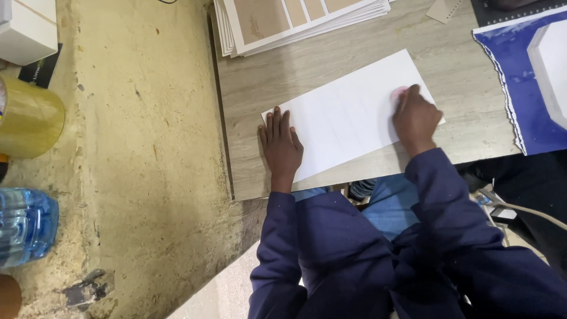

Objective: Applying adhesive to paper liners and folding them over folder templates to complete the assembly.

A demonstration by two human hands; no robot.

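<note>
A white sheet of card (348, 112) lies slanted on a grey wood-grain table (277, 77). My left hand (280, 147) rests flat on the sheet's near left corner, fingers together. My right hand (415, 118) is closed around a small pink object (399, 93), which it presses onto the right part of the sheet. Most of that object is hidden under my fingers. Both arms wear dark blue sleeves.
A stack of white and tan printed cards (283, 20) lies at the table's far edge. A torn blue sheet (520, 77) with a white block (552, 65) sits at right. Left, on a rough yellowish ledge (142, 147), stand a tape roll (29, 118) and a water bottle (23, 224).
</note>
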